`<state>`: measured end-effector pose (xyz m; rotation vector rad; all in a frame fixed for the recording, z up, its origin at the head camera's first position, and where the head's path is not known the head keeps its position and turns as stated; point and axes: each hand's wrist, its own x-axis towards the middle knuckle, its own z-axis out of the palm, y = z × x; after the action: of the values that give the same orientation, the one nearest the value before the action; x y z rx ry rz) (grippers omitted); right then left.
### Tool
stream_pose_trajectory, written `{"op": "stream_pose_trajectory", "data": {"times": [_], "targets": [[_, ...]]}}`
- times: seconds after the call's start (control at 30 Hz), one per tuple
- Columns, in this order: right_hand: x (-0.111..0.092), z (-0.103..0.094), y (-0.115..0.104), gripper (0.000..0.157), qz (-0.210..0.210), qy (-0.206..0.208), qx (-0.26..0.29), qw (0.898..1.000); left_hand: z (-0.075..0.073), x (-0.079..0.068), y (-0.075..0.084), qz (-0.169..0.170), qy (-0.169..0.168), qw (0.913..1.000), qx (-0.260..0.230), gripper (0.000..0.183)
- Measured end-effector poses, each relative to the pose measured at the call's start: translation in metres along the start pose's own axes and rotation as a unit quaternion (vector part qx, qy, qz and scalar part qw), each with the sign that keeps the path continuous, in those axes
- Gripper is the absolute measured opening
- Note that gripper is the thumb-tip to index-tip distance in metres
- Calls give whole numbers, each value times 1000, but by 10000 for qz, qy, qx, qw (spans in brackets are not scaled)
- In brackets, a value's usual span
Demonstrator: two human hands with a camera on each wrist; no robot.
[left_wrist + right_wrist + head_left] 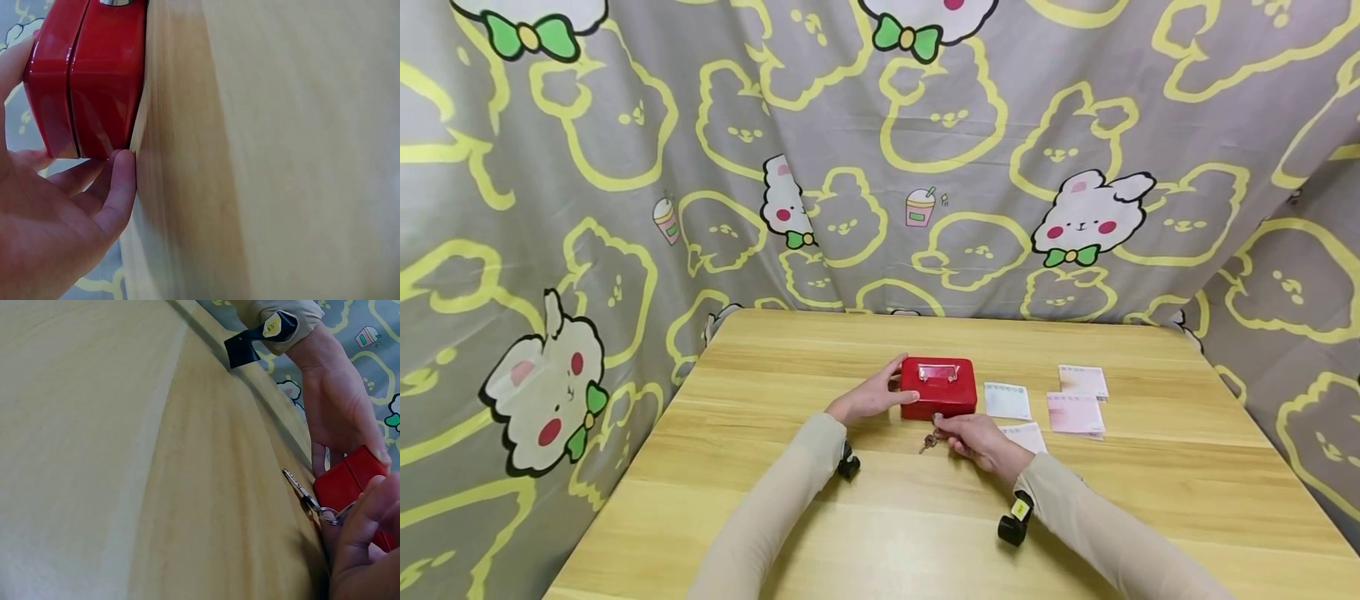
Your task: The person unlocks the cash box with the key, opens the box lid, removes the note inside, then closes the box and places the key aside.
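Observation:
A red cash box [958, 404] with a handle on its lid stands on the wooden table, its lid down. My left hand [874, 397] holds it by the left end. In the left wrist view, the fingers of that hand bear on the end wall of the box [103, 103], and the thumb reaches over the lid side. At the front face, by the round lock, my right hand [983, 440] pinches a key. A ring with another key [299, 486] dangles beneath it. The right fingers hide the pinched key itself.
Right of the box lie a pale banknote stack [1007, 402] and another stack [1028, 436] partly behind the right hand. Two pinkish stacks, one farther back [1084, 379] and one nearer [1075, 414], overlap beyond them. A patterned curtain [865, 275] hangs behind the table.

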<state>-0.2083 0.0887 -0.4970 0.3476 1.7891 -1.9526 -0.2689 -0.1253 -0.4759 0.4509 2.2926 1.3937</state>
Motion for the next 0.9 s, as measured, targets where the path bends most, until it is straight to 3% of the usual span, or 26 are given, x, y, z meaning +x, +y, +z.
{"op": "stream_pose_trajectory", "data": {"times": [0.47,0.7,0.9], "targets": [[2,-1,-1,23,142,-150,-10,9998,2,0,2,-66,12,10000,28,88],[3,-2,1,20,-4,-187,-29,9998,4,0,3,-109,-54,9998,-131,89],[4,-2,1,22,-96,-208,-58,9997,3,0,2,-105,-133,9998,64,86]]}}
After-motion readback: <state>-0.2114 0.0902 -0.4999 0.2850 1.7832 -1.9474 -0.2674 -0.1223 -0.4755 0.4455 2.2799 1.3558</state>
